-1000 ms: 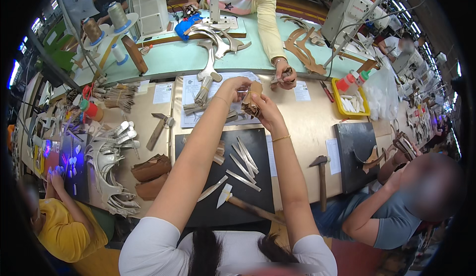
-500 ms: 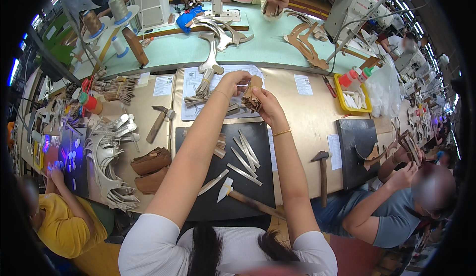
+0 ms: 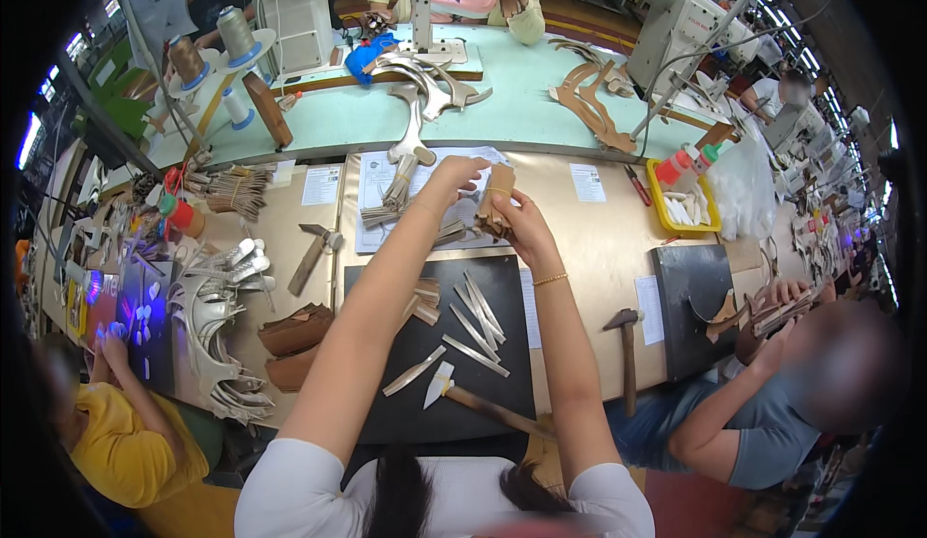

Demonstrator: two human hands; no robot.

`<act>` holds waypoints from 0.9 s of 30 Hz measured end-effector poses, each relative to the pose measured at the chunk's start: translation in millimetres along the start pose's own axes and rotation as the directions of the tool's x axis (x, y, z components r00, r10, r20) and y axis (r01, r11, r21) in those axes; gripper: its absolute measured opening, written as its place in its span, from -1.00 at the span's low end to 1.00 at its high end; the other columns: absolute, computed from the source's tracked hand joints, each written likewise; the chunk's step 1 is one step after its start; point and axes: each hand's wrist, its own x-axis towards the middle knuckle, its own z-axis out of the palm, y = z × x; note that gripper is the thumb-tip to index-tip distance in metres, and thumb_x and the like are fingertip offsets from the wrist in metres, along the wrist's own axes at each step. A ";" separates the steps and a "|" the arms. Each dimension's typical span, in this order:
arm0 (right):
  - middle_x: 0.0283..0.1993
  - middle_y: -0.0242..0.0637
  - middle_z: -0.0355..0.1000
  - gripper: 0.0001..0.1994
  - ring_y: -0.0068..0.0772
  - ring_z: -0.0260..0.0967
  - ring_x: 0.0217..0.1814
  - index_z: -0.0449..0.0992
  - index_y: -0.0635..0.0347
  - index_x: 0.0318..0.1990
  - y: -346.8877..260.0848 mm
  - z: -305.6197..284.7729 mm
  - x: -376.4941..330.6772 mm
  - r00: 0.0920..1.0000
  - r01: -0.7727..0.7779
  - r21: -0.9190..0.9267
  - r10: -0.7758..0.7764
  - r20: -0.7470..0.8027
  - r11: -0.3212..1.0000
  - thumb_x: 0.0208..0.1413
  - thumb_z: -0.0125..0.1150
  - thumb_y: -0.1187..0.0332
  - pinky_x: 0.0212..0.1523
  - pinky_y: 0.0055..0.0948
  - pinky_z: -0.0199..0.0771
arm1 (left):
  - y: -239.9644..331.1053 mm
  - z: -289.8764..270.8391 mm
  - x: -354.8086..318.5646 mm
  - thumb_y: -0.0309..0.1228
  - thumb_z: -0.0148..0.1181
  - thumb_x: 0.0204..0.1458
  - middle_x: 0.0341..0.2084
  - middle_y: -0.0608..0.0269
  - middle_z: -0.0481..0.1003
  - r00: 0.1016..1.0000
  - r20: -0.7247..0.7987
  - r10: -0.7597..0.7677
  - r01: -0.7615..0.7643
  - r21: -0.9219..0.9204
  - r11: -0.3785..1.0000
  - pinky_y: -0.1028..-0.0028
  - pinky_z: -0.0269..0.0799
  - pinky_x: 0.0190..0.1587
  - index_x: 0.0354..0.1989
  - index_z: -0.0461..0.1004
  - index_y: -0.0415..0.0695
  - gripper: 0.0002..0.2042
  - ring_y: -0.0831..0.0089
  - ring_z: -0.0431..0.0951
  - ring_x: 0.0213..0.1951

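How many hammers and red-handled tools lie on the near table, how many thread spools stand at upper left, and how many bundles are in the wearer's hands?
Hammers: 3
Red-handled tool: 1
Thread spools: 3
Bundle in the right hand: 1
Total: 8

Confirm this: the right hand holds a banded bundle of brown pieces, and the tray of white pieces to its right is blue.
The colour is wrong: the head view shows the tray yellow, not blue. The rest stands: the right hand holds the banded bundle, with the tray to its right.
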 end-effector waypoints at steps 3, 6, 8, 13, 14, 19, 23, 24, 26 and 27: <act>-0.07 -0.03 0.53 -0.26 -0.28 0.61 -0.17 0.18 0.37 0.35 0.5 -18.4 -0.1 0.965 0.131 -0.347 -0.200 -0.172 0.929 0.08 0.42 0.31 -0.32 -0.42 0.63 | 5.2 -15.8 -51.4 -0.14 0.36 0.07 -0.15 0.15 0.56 0.968 0.052 0.244 -0.248 0.075 0.966 0.43 0.42 -0.09 0.09 0.54 -0.18 -0.51 0.36 0.53 -0.18; 0.20 0.22 0.38 -0.23 0.06 0.49 0.15 0.19 0.25 0.39 0.6 -44.2 3.7 0.892 0.071 -0.795 -0.396 -0.221 0.603 0.02 0.41 0.31 0.07 -0.11 0.54 | -3.9 -39.9 -113.4 -0.17 0.35 0.09 -0.20 0.17 0.56 0.905 0.172 0.388 -0.408 0.103 0.907 0.47 0.42 -0.09 0.06 0.57 -0.19 -0.56 0.46 0.51 -0.19; 0.28 0.20 0.31 -0.25 0.13 0.39 0.24 0.22 0.20 0.39 2.6 -56.6 4.1 0.935 0.002 -0.882 -0.314 -0.166 0.471 0.05 0.40 0.24 0.19 -0.04 0.43 | -20.2 -54.0 -157.1 -0.22 0.35 0.12 -0.26 0.24 0.57 0.889 0.262 0.376 -0.404 0.059 0.913 0.50 0.42 -0.11 0.02 0.60 -0.19 -0.63 0.54 0.50 -0.19; 0.20 0.10 0.37 -0.41 0.14 0.34 0.25 0.38 0.16 0.29 20.6 -50.0 -56.8 0.786 0.105 -0.993 -0.616 0.054 0.047 0.13 0.34 0.18 0.26 -0.11 0.34 | -77.3 -74.2 -249.5 -0.30 0.30 0.17 -0.25 0.38 0.56 0.885 0.263 0.384 -0.435 0.174 0.883 0.55 0.38 -0.15 0.00 0.61 -0.19 -0.70 0.58 0.46 -0.24; 0.16 0.09 0.40 -0.47 0.13 0.35 0.24 0.43 0.16 0.25 17.5 -42.7 -72.2 0.735 0.151 -0.988 -0.672 0.088 0.036 0.14 0.34 0.21 0.26 -0.13 0.34 | -90.4 -74.7 -263.6 -0.30 0.31 0.16 -0.27 0.37 0.55 0.905 0.226 0.361 -0.414 0.268 0.870 0.54 0.38 -0.19 -0.03 0.61 -0.19 -0.72 0.58 0.45 -0.25; -0.11 -0.05 0.43 -0.72 0.06 0.38 0.03 0.57 0.30 -0.10 24.6 -1.1 -207.3 0.878 0.447 -0.809 -0.361 0.316 0.381 0.09 0.38 0.32 0.08 -0.19 0.40 | -159.9 -67.4 -311.2 -0.36 0.36 0.07 -0.30 0.18 0.53 0.887 0.073 0.456 -0.435 0.467 0.770 0.41 0.41 -0.24 -0.14 0.64 -0.22 -0.76 0.34 0.50 -0.30; -0.11 -0.13 0.41 -0.62 0.00 0.39 -0.02 0.54 0.27 -0.03 48.7 24.3 -270.9 0.885 0.460 -0.830 -0.237 0.400 0.314 0.02 0.43 0.30 0.01 -0.19 0.43 | -195.7 -58.2 -313.5 -0.35 0.37 0.06 -0.25 0.14 0.54 0.848 -0.022 0.530 -0.416 0.593 0.690 0.30 0.45 -0.14 -0.14 0.64 -0.20 -0.76 0.21 0.54 -0.23; -0.11 -0.14 0.41 -0.60 0.00 0.39 -0.02 0.53 0.26 -0.01 56.3 28.3 -279.1 0.897 0.438 -0.850 -0.211 0.389 0.292 0.01 0.43 0.30 0.01 -0.19 0.43 | -201.2 -55.0 -312.0 -0.36 0.37 0.05 -0.25 0.15 0.54 0.824 -0.024 0.566 -0.435 0.613 0.659 0.29 0.44 -0.12 -0.14 0.64 -0.20 -0.76 0.19 0.53 -0.21; -0.14 -0.17 0.40 -0.57 -0.03 0.38 -0.03 0.51 0.23 0.05 70.8 35.8 -288.3 0.914 0.390 -0.895 -0.206 0.349 0.216 0.01 0.44 0.33 0.01 -0.21 0.43 | -208.2 -47.1 -307.0 -0.37 0.37 0.05 -0.24 0.15 0.54 0.805 -0.040 0.592 -0.425 0.659 0.621 0.26 0.43 -0.07 -0.12 0.64 -0.18 -0.75 0.15 0.52 -0.17; -0.11 -0.15 0.41 -0.61 -0.03 0.40 -0.05 0.50 0.22 0.07 75.0 36.8 -289.6 0.912 0.392 -0.900 -0.208 0.353 0.193 0.08 0.37 0.37 -0.04 -0.20 0.45 | -210.8 -43.2 -305.1 -0.38 0.37 0.04 -0.24 0.17 0.53 0.801 -0.056 0.595 -0.423 0.652 0.630 0.25 0.39 -0.01 -0.11 0.64 -0.15 -0.75 0.15 0.51 -0.12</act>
